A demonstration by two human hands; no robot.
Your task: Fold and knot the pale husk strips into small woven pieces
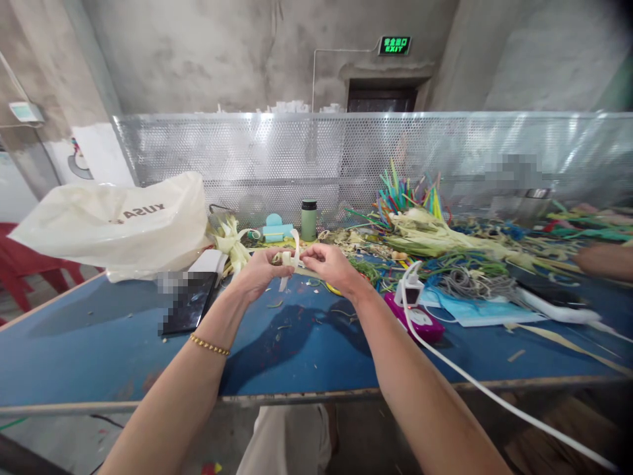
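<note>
Both hands, left hand (261,267) and right hand (330,262), pinch a pale leaf strip (295,254) in a closed grip, held taut above the blue surface (123,330), seemingly for folding.

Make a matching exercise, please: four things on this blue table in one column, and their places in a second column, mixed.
Things:
1. pale strip
2. plastic bag
3. green bottle
4. white cable

Places:
A. at the left end of the table
B. running off the near right edge
C. standing by the metal screen
D. held between the left hand and the right hand

Pairs: 1-D, 2-A, 3-C, 4-B
</note>
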